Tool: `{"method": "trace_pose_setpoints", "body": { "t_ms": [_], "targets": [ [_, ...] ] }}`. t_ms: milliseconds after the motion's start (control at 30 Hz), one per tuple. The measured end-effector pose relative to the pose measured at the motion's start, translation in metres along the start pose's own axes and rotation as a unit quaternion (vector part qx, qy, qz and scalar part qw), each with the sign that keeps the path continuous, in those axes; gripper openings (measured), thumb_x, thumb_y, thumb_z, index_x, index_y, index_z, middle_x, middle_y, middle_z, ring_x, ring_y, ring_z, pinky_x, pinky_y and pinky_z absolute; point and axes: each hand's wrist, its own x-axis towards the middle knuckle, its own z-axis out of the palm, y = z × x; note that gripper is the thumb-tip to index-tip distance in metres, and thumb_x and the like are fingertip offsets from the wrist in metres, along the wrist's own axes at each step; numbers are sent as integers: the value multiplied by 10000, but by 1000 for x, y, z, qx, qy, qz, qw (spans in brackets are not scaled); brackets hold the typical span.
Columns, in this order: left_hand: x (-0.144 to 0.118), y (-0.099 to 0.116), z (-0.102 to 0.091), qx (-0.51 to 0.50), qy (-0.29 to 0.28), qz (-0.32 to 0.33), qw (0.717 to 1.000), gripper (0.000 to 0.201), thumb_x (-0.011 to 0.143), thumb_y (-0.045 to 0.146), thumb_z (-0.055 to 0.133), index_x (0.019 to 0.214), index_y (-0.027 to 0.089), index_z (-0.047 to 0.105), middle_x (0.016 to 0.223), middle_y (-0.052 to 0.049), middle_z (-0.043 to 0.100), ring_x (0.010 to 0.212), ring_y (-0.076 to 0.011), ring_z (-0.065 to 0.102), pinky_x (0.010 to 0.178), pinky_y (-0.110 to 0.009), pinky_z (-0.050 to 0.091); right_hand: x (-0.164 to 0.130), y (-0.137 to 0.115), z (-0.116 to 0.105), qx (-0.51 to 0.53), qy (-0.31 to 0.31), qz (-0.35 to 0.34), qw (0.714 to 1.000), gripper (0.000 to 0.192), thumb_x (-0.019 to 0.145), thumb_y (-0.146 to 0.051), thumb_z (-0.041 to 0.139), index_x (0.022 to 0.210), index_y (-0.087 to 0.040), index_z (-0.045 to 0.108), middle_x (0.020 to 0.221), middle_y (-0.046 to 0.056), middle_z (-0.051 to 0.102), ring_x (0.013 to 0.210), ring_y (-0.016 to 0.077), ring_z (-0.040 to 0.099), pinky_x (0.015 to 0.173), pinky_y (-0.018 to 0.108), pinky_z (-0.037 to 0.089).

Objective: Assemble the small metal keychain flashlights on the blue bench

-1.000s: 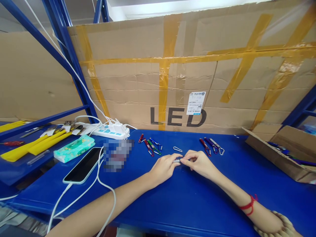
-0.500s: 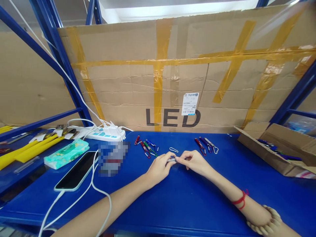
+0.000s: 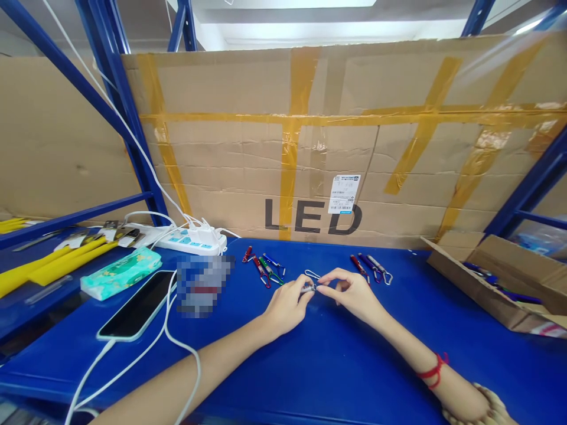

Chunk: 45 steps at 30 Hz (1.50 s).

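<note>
On blue counter, left to right: soft tissue pack; smartphone, white cable attached; cluster of red, green and blue keychain flashlights; left hand, fingers wrapped around small silver cylinder; silver carabiner, just behind cylinder; right hand, thumb and forefinger slightly parted at cylinder's right end, grip on it unclear; three carabiner-clipped flashlights; open cardboard box.

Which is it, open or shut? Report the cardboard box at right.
The cardboard box is open: nothing covers its top, and blue items show inside.
</note>
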Motion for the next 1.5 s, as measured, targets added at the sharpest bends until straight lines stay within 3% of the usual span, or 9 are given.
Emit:
{"method": "trace_pose_setpoints", "body": {
  "t_ms": [333, 533, 667, 900, 1100, 1300, 1500],
  "targets": [
    [0, -1, 1, -5, -3, 25, 1000, 99, 893, 211, 408, 951, 195, 488, 857, -2, 604, 740, -141, 564, 638, -215, 399, 1, 4, -2, 6, -2, -58, 998, 274, 704, -417, 665, 769, -154, 703, 817, 68, 605, 450, 62, 474, 430, 213, 398],
    [0, -4, 3, 11, -21, 67, 997, 134, 901, 183, 402, 954, 183, 525, 857, -1, 610, 774, -132, 575, 678, -205, 410, 1, 7, -2, 7, -18, -24, 1000, 288, 675, -440, 671, 699, -153, 690, 793, 65, 601, 459, 69, 456, 429, 219, 389],
    [-3, -5, 3, 46, -29, 87, 995, 157, 899, 185, 395, 955, 159, 539, 909, -36, 615, 847, -177, 580, 726, -253, 420, -3, 4, 1, 12, -31, 6, 999, 296, 659, -429, 661, 656, -134, 666, 750, 67, 591, 468, 76, 453, 446, 226, 367],
    [-4, -6, 5, 98, -49, 130, 986, 163, 895, 172, 377, 898, 148, 538, 863, -45, 612, 813, -185, 576, 702, -264, 425, -8, 1, 7, 20, -48, 66, 996, 334, 614, -448, 641, 605, -114, 657, 691, 59, 553, 477, 62, 352, 453, 231, 284],
    [-3, -7, 5, 104, -49, 151, 982, 178, 910, 181, 367, 982, 156, 528, 933, -39, 620, 855, -178, 575, 746, -262, 426, -8, 3, 6, 42, -84, 113, 989, 390, 602, -492, 622, 588, -102, 635, 617, 39, 525, 470, 59, 340, 442, 223, 250],
    [-3, -3, 4, 102, -46, 136, 984, 164, 903, 166, 368, 955, 153, 523, 898, -37, 612, 839, -181, 574, 729, -264, 420, -8, -1, 4, 51, -98, 123, 986, 403, 617, -500, 621, 619, -97, 630, 639, 33, 533, 461, 50, 342, 438, 217, 253],
    [-2, 1, 1, 81, -46, 99, 991, 172, 926, 203, 346, 894, 163, 510, 847, -18, 589, 800, -151, 567, 686, -227, 407, -5, -3, 2, -10, -78, 88, 993, 377, 662, -504, 608, 658, -129, 648, 679, 42, 567, 472, 73, 393, 432, 221, 287]
  ]
}}
